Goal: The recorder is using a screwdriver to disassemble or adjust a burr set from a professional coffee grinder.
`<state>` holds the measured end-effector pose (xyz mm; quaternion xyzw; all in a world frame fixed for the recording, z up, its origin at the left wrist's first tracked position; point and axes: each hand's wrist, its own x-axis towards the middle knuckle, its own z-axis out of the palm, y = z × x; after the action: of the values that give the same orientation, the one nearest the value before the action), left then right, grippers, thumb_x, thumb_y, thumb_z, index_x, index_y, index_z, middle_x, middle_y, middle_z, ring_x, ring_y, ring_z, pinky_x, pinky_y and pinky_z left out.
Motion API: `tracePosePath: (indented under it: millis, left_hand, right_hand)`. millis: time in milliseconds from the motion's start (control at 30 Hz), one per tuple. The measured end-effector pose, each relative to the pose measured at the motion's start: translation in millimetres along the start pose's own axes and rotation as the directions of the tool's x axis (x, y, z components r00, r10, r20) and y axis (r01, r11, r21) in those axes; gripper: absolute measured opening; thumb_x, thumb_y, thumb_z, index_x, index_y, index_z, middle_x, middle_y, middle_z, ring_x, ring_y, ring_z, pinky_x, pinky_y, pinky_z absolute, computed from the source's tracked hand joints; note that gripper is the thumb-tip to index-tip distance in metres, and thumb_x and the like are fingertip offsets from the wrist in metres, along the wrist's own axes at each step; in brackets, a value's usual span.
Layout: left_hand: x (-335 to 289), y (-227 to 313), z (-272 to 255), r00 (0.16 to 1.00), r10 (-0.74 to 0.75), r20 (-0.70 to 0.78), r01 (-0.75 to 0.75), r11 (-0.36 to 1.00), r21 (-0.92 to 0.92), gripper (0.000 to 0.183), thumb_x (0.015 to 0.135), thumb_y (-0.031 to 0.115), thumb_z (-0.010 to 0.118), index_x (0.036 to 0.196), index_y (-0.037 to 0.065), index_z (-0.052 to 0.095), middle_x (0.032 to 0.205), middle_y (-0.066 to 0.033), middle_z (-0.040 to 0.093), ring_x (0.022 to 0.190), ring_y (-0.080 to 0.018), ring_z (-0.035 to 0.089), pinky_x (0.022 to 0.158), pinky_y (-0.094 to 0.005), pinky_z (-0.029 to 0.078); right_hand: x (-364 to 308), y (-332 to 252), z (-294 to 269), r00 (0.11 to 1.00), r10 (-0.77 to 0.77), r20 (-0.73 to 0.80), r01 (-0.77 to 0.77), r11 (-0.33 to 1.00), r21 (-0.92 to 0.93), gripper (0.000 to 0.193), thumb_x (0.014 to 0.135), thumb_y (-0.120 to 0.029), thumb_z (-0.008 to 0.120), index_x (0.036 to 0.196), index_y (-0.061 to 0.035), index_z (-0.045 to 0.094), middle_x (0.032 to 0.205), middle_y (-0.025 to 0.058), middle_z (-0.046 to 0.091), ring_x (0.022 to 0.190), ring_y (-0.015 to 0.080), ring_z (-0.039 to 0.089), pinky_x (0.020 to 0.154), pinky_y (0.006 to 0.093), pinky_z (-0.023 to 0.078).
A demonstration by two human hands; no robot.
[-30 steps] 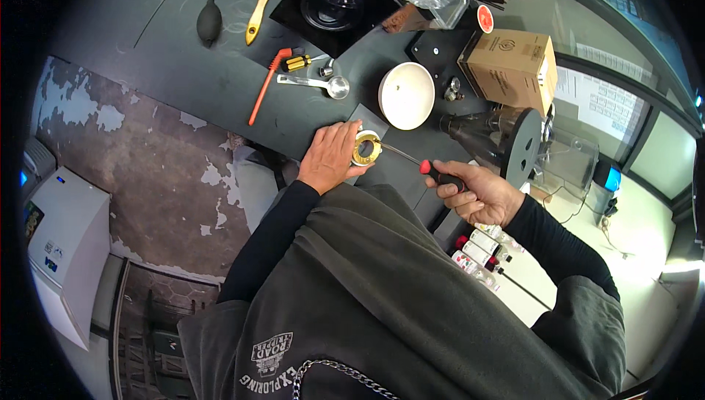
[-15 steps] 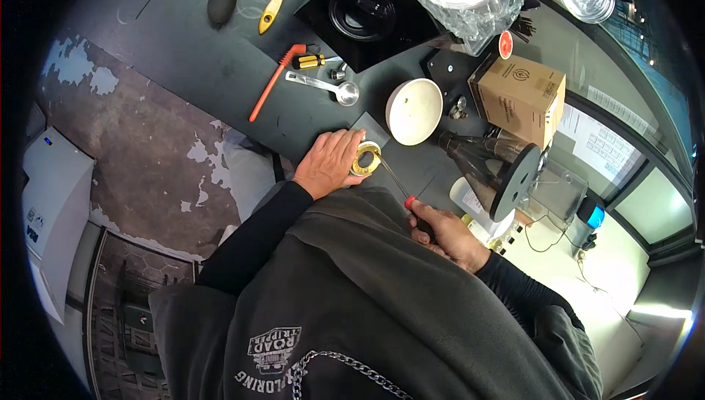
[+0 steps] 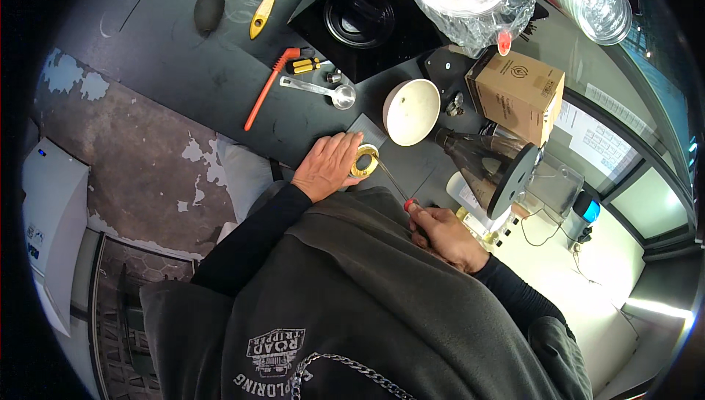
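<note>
My left hand (image 3: 327, 168) grips a round gold-coloured metal ring (image 3: 374, 166) with a dark opening, its fingers along the far side and its thumb mostly hidden. My right hand (image 3: 449, 240) is closed round a screwdriver (image 3: 393, 182), whose red collar shows beyond the fingers. The slim shaft slants up to the ring, and its tip meets the ring's right rim. Just beyond the ring, a flat grey plate (image 3: 367, 130) lies on the dark worktop. A cream bowl (image 3: 413, 111) with small bits inside stands farther to the right.
Beyond my left hand lie a metal scoop (image 3: 343, 96), a red-orange brush (image 3: 266, 97), a yellow-black screwdriver (image 3: 302, 66), a paintbrush (image 3: 269, 2) and a black air blower (image 3: 210, 8). A smoky hopper (image 3: 477, 159) and a cardboard box (image 3: 515, 89) stand right.
The view has shifted slightly. Both hands keep their hold, and the screwdriver tip stays at the ring's right rim.
</note>
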<state>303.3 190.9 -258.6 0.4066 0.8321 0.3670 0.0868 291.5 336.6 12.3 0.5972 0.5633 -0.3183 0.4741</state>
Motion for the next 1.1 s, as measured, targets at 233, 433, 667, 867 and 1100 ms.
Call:
tracePosePath:
  millis: [233, 433, 667, 867, 1100]
  left_hand:
    - [0.2, 1.5, 1.0, 1.0, -0.009, -0.007, 0.009, 1.0, -0.015, 0.093, 0.084, 0.056, 0.076, 0.149, -0.002, 0.043, 0.141, -0.0134, 0.055, 0.131, -0.0254, 0.051, 0.11, -0.038, 0.04]
    - [-3.4, 1.6, 3.2, 0.999, -0.028, -0.035, 0.027, 0.999, -0.028, 0.101, 0.08, 0.055, 0.08, 0.151, -0.003, 0.039, 0.142, -0.0152, 0.054, 0.132, -0.0267, 0.051, 0.11, -0.0392, 0.04]
    - [-4.2, 2.5, 5.9, 0.998, -0.031, -0.05, 0.03, 0.999, -0.022, 0.099, 0.081, 0.055, 0.08, 0.151, -0.003, 0.04, 0.14, -0.0155, 0.055, 0.131, -0.0268, 0.053, 0.109, -0.0394, 0.041]
    - [-3.3, 3.5, 5.5, 0.999, -0.036, -0.036, 0.035, 0.999, -0.027, 0.099, 0.082, 0.055, 0.079, 0.15, -0.004, 0.04, 0.14, -0.0163, 0.055, 0.131, -0.0274, 0.053, 0.11, -0.0394, 0.041]
    - [-1.6, 4.2, 4.2, 0.999, -0.039, -0.023, 0.037, 0.997, -0.062, 0.099, 0.083, 0.053, 0.079, 0.152, -0.004, 0.037, 0.141, -0.0169, 0.054, 0.132, -0.0282, 0.052, 0.11, -0.0402, 0.04]
  right_hand:
    - [6.7, 5.2, -4.1, 0.996, -0.073, -0.051, 0.067, 0.992, -0.103, 0.051, 0.108, -0.049, 0.054, 0.081, -0.006, 0.059, 0.06, 0.0, 0.052, 0.045, 0.0079, 0.043, 0.044, 0.0271, 0.033]
    - [2.2, -15.2, -20.3, 0.995, 0.043, 0.092, -0.044, 0.999, 0.007, 0.048, 0.108, -0.048, 0.053, 0.084, -0.007, 0.056, 0.06, -0.001, 0.049, 0.041, 0.007, 0.04, 0.037, 0.0269, 0.029]
    - [10.0, -18.6, -35.0, 0.983, 0.094, 0.16, -0.096, 0.995, 0.009, 0.046, 0.108, -0.046, 0.053, 0.084, -0.007, 0.055, 0.059, -0.0019, 0.048, 0.04, 0.0065, 0.038, 0.036, 0.0272, 0.027]
    - [12.8, -17.1, -31.4, 0.999, -0.03, 0.03, 0.038, 0.96, -0.277, 0.052, 0.107, -0.049, 0.054, 0.082, -0.0042, 0.062, 0.061, 0.0016, 0.055, 0.05, 0.0107, 0.047, 0.051, 0.0306, 0.038]
    - [9.4, -15.5, -26.2, 0.99, -0.137, -0.025, 0.114, 0.897, -0.428, 0.06, 0.106, -0.053, 0.054, 0.079, 0.0, 0.064, 0.061, 0.0039, 0.057, 0.058, 0.0132, 0.052, 0.058, 0.0347, 0.042]
